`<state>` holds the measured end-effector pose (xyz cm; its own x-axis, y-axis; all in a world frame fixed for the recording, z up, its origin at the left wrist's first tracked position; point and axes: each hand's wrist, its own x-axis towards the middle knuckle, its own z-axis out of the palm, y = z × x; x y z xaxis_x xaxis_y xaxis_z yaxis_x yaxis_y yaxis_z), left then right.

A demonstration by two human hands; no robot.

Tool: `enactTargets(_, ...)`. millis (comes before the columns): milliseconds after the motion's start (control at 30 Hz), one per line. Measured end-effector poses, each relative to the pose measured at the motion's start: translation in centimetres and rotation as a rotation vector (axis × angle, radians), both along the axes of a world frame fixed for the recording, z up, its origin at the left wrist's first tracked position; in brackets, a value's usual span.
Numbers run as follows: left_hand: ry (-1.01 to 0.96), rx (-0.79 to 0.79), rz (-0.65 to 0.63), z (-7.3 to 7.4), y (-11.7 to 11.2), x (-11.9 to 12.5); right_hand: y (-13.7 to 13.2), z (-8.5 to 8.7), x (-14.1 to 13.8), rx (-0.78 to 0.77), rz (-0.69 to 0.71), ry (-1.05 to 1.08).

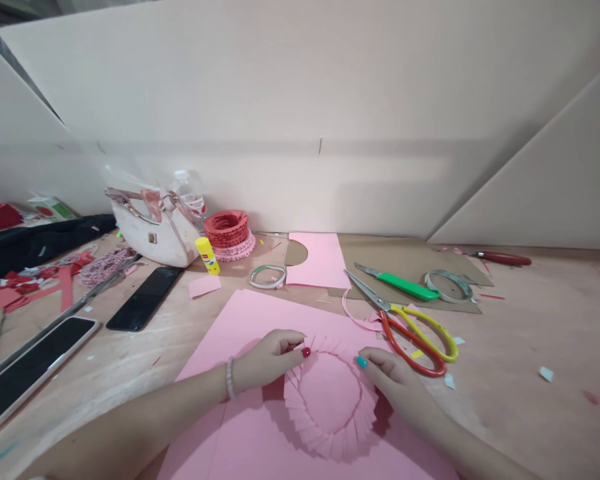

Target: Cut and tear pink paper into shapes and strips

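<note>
A pink paper ring [336, 445] with a fringed outer edge is held slightly above large pink paper sheets [220, 373]. Its shadow falls on the sheets below. My left hand [273, 360] pinches the ring's upper left edge between thumb and fingers. On the opposite side, my right hand [393, 377] grips the upper right edge with its thumb on top. Scissors [415, 333] with one red and one yellow handle lie beyond my right hand, next to a curled pink paper strip [360, 320].
A green utility knife [407, 285] and tape rolls [449, 285] rest on brown cardboard [380, 252]. A glue stick [208, 256], red and pink rings [227, 230], a white handbag [155, 230] and a bottle [193, 197] stand behind. Phones [145, 299] lie left. A pale panel [280, 87] borders the table.
</note>
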<state>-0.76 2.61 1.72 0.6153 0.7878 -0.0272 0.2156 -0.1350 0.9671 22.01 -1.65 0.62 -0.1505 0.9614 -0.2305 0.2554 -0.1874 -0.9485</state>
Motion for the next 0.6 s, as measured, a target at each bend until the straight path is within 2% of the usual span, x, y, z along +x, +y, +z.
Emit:
enactTargets(133, -0.003, -0.007, 0.01, -0.08, 0.03, -0.01, -0.15, 0.24, -0.21, 0.011, -0.027, 0.013)
enactTargets(333, 0.111, -0.004, 0.028, -0.18, -0.19, 0.04, -0.16, 0.16, -0.33, 0.053, -0.02, 0.026)
enactTargets(600, 0.162, 0.008, 0.049, -0.15, -0.22, 0.1, 0.12, -0.69, 0.13, 0.123, 0.027, 0.006)
